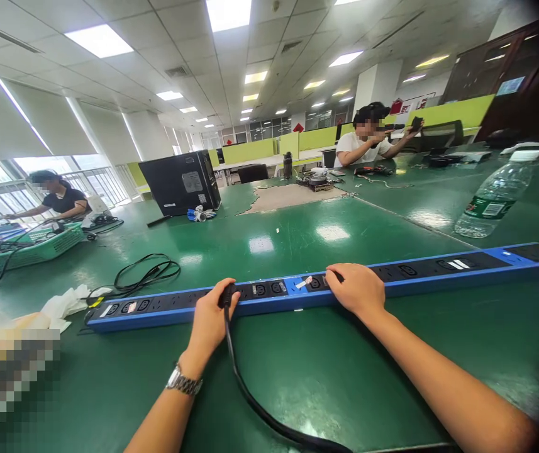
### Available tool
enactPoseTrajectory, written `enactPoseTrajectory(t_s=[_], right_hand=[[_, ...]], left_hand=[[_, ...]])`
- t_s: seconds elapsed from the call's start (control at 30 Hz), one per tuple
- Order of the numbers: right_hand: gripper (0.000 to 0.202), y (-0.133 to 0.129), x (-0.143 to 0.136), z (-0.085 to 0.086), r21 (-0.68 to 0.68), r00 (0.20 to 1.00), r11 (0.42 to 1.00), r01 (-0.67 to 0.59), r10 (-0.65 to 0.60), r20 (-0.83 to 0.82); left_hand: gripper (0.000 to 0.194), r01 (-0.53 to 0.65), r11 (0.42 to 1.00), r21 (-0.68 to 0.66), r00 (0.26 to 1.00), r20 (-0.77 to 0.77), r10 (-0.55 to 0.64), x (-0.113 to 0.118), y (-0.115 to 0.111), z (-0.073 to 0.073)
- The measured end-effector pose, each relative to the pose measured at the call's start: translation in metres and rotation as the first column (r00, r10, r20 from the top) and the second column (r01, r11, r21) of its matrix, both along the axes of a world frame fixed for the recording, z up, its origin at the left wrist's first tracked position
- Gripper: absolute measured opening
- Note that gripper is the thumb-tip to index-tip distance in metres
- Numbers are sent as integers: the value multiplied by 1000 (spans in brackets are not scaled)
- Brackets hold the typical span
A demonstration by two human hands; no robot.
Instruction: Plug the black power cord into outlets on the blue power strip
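Observation:
A long blue power strip [245, 306] with a black socket face lies across the green table in front of me. My left hand [209, 318], with a metal watch on its wrist, grips a black power plug [226, 294] at the strip's sockets. I cannot tell how deep the plug sits. From it a thick black cable [245, 391] curves down towards the bottom edge. Right of the middle, my right hand [358, 290] is closed over the power strip, its fingertips hidden behind the far side.
A clear water bottle [495, 195] stands at right behind the strip. At far left are a loose black cable [151, 270], a green basket [55, 247] and a black computer case [184, 182]. Two people sit across the table, one at left, one at right.

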State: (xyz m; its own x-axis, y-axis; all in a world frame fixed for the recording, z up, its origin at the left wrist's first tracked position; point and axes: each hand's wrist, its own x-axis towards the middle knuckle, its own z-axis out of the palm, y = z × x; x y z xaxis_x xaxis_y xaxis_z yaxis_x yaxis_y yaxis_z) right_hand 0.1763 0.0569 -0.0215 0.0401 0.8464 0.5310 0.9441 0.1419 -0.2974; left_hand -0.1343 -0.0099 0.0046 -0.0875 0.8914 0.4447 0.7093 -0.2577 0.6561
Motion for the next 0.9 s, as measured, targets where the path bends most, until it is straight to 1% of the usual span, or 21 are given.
enactPoseTrajectory(t_s=[0.03,0.1,0.2,0.37,0.57,0.63,0.77,0.83,0.9], right_hand=[[33,0,0,0,-5,1000,1000,-2,2,1],[33,0,0,0,-14,1000,1000,-1,1,1],[34,-1,-1,0,-24,1000,1000,10,-10,-1],[35,-1,-1,0,-35,1000,999,7,-6,6],[35,-3,-1,2,-56,1000,998,2,-2,4],[35,-3,-1,2,-62,1000,998,2,-3,-5],[35,-2,-1,1,-47,1000,999,2,-3,-18],[35,-2,-1,1,-43,1000,999,9,-10,-20],[35,-2,-1,2,-45,1000,999,14,-15,-17]], left_hand=[[33,-6,1000,-2,1000,-14,6,-7,-4,-1],[34,-16,1000,-11,999,-28,16,-12,-7,-1],[33,-21,999,-25,999,-43,20,-6,-4,0],[30,-20,1000,16,996,-89,21,4,3,-3],[30,-44,995,-92,994,-107,34,0,10,3],[30,-18,993,-116,997,-77,9,-2,11,4],[31,73,991,-110,997,-23,-76,-3,11,4],[31,51,993,-110,997,-52,-57,1,11,3],[29,5,994,-110,992,-128,-19,7,11,2]])
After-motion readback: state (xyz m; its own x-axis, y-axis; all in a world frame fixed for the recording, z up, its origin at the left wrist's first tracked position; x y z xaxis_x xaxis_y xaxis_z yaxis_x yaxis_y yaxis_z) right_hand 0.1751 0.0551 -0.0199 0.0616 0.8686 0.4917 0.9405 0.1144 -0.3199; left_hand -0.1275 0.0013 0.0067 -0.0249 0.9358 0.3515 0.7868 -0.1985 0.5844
